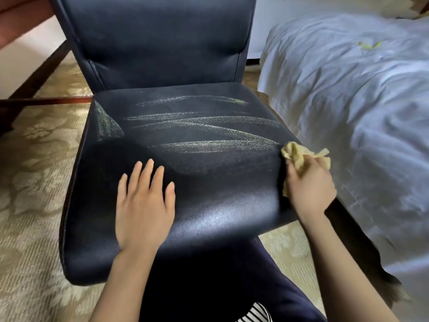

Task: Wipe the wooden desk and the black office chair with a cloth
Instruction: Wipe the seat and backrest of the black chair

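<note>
Seat: black chair (pixel 209 182) mid-frame, streaked; bed (pixel 348 101) right.
Cloth: yellow cloth (pixel 299 156) bunched in my right hand (pixel 308 187), seat's right edge.
Left hand (pixel 144 205): flat, open on seat.

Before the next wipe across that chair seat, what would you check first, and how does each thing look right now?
1. Cloth gripped in the right hand: ok, bunched in the fist.
2. Cloth touching the seat: ok, at the seat's right edge.
3. Left hand steadying the chair: ok, flat on the seat's front.
4. Wipe path free: not ok, the left hand lies on part of the seat.
5. Streaks on the seat cleared: not ok, several pale streaks remain.
6. Cloth clean enough: cannot tell.
</note>
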{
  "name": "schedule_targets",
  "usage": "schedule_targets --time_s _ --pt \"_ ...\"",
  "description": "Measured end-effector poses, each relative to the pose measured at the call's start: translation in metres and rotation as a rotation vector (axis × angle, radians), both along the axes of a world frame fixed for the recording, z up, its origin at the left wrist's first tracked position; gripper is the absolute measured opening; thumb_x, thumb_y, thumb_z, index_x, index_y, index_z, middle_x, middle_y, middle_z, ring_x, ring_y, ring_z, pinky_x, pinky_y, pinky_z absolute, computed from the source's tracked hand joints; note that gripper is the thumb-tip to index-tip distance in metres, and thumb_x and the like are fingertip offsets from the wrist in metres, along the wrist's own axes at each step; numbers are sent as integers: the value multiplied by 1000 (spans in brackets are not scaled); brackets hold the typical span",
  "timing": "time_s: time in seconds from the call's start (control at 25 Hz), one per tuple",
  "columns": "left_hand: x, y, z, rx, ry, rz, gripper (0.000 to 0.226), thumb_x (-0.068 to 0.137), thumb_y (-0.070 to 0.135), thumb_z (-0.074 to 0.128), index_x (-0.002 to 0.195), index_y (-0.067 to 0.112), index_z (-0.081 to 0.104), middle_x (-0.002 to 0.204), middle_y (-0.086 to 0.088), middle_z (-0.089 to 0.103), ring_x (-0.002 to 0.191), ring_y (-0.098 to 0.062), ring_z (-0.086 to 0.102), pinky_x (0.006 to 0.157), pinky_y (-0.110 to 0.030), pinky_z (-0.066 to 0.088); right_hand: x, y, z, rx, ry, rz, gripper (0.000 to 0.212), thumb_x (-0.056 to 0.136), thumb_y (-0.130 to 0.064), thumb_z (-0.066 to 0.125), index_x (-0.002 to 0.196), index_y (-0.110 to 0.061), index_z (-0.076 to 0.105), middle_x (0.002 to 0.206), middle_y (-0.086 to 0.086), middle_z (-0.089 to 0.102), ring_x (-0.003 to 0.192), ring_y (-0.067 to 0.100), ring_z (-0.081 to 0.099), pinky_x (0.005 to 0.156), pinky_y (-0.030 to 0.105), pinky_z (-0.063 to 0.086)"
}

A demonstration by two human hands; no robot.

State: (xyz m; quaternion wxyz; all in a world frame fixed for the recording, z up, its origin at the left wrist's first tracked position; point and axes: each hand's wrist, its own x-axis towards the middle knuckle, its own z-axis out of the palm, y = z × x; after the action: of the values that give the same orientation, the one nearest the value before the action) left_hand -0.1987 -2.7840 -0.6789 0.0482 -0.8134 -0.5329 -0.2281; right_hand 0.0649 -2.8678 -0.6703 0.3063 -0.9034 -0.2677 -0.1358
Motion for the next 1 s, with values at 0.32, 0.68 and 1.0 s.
schedule_targets --time_s 0.32,0.68,1.0 --pt "-4 -2 -2 -27 -57 -6 50 92 24 33 132 3 54 141 -12 49 137 -27 39 114 -44 22 -145 18 -3 68 -227 768 27 88 -34 52 98 -15 69 78 5 60 58 28 58 50 34 47" --pt "-7 2 -5 -14 -179 -1 49 92 28 33 130 11 59 139 -5 52 136 -19 40 115 -37 18 -50 -52 -47 202 -361 573 26 85 -28 59 105 -17 73 74 0 62 59 17 57 52 28 43" --pt "-3 -5 -5 -37 -176 -23 51 91 28 33 131 8 57 141 -7 50 137 -21 38 115 -39 18 37 -43 -30 273 102 -102 33 91 -36 51 90 -6 64 86 7 51 82 33 56 66 26 27"
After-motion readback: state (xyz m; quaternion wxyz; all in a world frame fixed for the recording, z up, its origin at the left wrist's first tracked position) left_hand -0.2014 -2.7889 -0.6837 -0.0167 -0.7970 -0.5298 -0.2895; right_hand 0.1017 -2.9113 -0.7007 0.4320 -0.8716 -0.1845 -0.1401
